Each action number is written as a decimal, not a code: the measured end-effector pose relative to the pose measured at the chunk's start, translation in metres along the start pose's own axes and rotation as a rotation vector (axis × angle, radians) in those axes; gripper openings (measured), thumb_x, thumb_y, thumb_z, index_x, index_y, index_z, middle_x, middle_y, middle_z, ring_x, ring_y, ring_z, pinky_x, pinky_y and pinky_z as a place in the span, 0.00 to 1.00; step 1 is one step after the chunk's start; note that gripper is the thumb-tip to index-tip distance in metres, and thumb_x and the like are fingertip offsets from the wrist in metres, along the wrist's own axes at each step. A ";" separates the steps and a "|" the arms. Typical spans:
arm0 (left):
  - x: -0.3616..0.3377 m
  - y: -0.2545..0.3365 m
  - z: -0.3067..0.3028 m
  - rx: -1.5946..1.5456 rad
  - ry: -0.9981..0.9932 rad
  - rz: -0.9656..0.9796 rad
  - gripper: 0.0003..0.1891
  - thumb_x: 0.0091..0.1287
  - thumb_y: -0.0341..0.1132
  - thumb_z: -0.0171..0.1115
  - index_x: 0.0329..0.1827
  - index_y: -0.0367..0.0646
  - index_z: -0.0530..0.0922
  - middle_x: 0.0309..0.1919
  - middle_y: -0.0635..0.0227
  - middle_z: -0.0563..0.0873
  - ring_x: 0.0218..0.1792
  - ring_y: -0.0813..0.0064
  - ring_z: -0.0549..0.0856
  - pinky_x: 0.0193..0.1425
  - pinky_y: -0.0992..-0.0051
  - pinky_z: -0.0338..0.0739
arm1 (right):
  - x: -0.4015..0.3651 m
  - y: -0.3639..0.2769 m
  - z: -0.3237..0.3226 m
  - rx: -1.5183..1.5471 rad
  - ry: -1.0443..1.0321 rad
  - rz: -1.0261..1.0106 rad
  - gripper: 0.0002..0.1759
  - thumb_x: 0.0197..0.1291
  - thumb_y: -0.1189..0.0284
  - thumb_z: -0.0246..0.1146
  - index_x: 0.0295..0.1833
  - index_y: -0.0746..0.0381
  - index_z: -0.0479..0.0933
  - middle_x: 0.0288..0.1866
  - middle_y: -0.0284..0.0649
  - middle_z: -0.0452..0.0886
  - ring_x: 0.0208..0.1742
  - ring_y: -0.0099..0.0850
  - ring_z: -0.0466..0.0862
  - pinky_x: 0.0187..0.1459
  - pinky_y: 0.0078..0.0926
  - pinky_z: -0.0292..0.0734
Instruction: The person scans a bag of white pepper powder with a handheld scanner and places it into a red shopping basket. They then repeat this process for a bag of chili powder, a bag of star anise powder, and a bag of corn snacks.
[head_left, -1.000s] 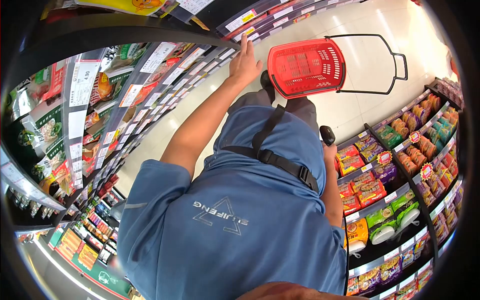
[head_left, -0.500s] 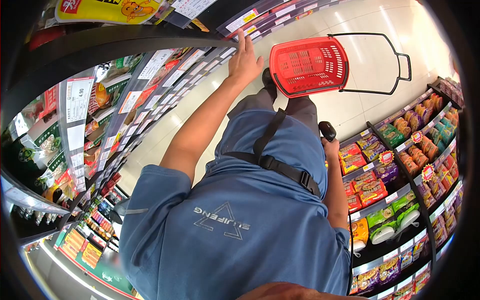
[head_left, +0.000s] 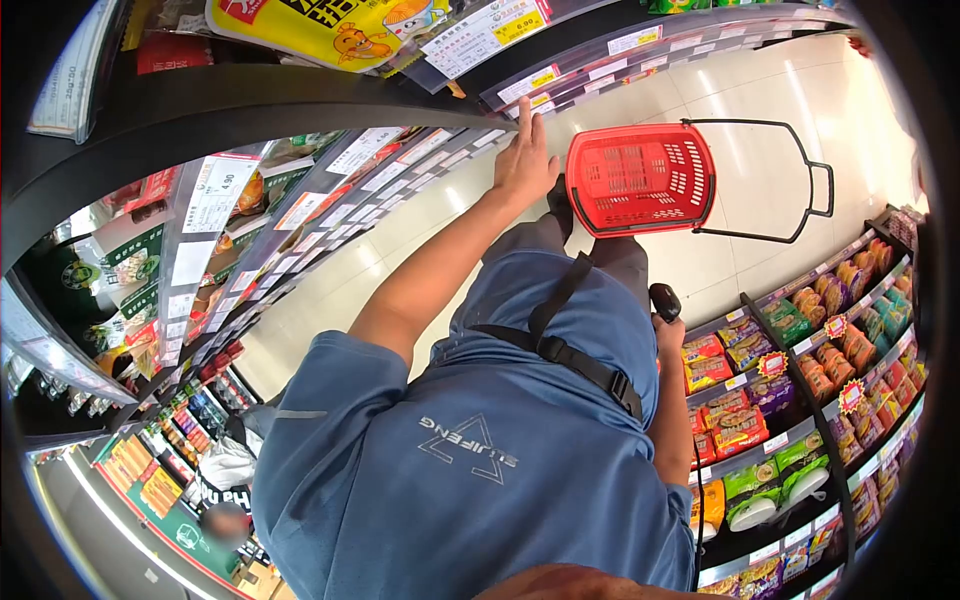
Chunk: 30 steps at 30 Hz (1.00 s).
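My left hand point(head_left: 526, 172) reaches forward with its fingers stretched out, holding nothing. Its fingertips are right at the price-tag strip of the shelf point(head_left: 540, 100). In my right hand point(head_left: 670, 334), low by my hip, is a dark, glossy, rounded object point(head_left: 664, 300); its lower part is hidden in my grip. A red shopping basket point(head_left: 640, 180) with slotted walls is in front of my legs, nothing visible inside it. Its long black handle point(head_left: 822, 190) extends to the right.
Shelves of packaged food with price tags point(head_left: 212, 195) run along my left, and a yellow snack bag point(head_left: 330, 35) lies near the top. Snack packs point(head_left: 735, 420) fill the rack on my right. Pale tiled floor point(head_left: 760, 85) lies ahead. Another person point(head_left: 228, 470) is at the lower left.
The view has shifted, so basket, hands and shelves appear farther right and lower. My left hand remains stretched out by the shelf edge. Another person has come into view at lower left.
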<state>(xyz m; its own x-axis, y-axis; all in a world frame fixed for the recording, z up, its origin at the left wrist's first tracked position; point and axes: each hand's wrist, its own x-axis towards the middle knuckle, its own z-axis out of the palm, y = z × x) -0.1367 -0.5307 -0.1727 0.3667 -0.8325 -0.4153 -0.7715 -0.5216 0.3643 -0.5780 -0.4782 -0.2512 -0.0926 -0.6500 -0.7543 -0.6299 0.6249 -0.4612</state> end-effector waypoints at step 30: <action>0.001 -0.006 0.007 -0.032 0.107 0.066 0.40 0.61 0.41 0.66 0.72 0.28 0.59 0.76 0.31 0.45 0.57 0.43 0.82 0.57 0.60 0.81 | -0.003 -0.005 0.006 -0.101 0.054 -0.014 0.08 0.51 0.73 0.67 0.34 0.67 0.79 0.20 0.37 0.79 0.16 0.25 0.78 0.20 0.26 0.74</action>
<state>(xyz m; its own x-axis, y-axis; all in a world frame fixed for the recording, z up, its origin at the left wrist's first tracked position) -0.1357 -0.5270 -0.1814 0.3705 -0.8793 -0.2994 -0.7791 -0.4696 0.4152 -0.5698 -0.4766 -0.2496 -0.1227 -0.6826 -0.7204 -0.7054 0.5706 -0.4205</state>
